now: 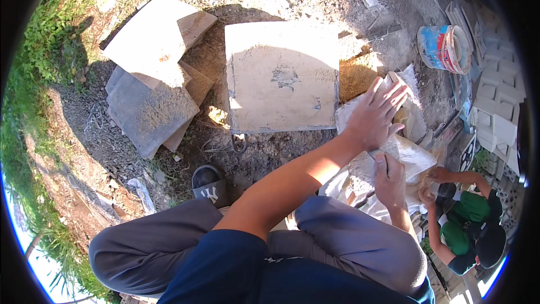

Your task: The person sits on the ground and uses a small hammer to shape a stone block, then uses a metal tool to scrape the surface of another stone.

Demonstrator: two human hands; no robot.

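My left hand reaches across to the right with its fingers stretched out. Its palm is over a pale, crumpled white sheet or sack, and the fingertips lie by a small pale block. My right hand is closed just below it, thumb on top, at the edge of the white sheet. Whatever sits inside that fist is hidden. To the left of my hands a large square pale slab lies flat on the ground, with grey smudges on its face and part of it in shadow.
Square slabs are stacked loosely at the left. A blue and red bucket stands at the far right, near piled pale blocks. Another person in green and black crouches at the lower right. My sandalled foot is below the slab.
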